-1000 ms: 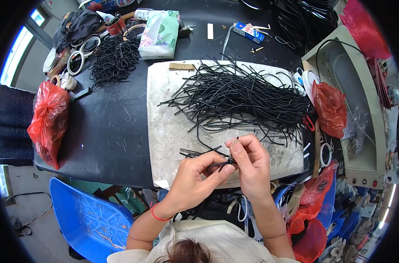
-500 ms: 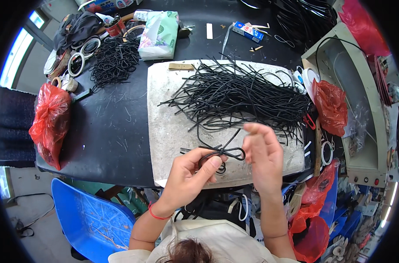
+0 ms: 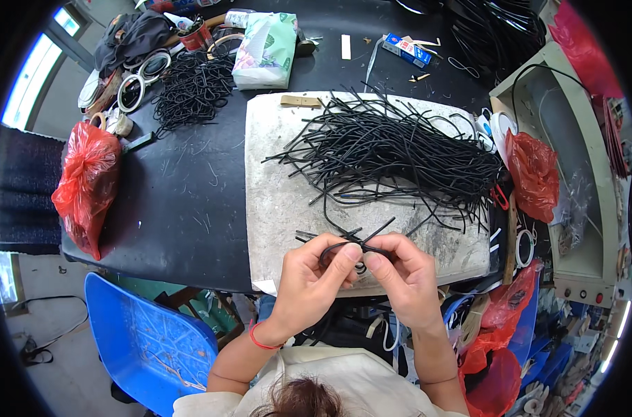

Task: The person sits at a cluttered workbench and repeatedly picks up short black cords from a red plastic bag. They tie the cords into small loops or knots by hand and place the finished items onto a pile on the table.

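Note:
A thin black cord (image 3: 337, 226), looped and crossed over itself, is pinched between my two hands above the near edge of a worn white board (image 3: 267, 208). My left hand (image 3: 317, 271) grips its left loop with thumb and forefinger. Close beside it, my right hand (image 3: 403, 274) pinches the right side, the thumbs nearly touching. The fingers hide the crossing of the cord. One loose end slants up to the right. A large heap of cut black cords (image 3: 399, 149) covers the far part of the board, and a few short pieces lie just beyond my left fingers.
A tied red plastic bag (image 3: 90, 187) sits on the black table's left side. Behind it lie tape rolls, a tangle of black cords (image 3: 191, 94) and a tissue pack (image 3: 266, 52). A grey metal cabinet (image 3: 594, 201) stands right; a blue tub (image 3: 145, 333) is below left.
My right hand has come in from the open and closed on the cord beside my left hand. The bow-like loop is now largely covered by fingers. The whole view has shifted slightly.

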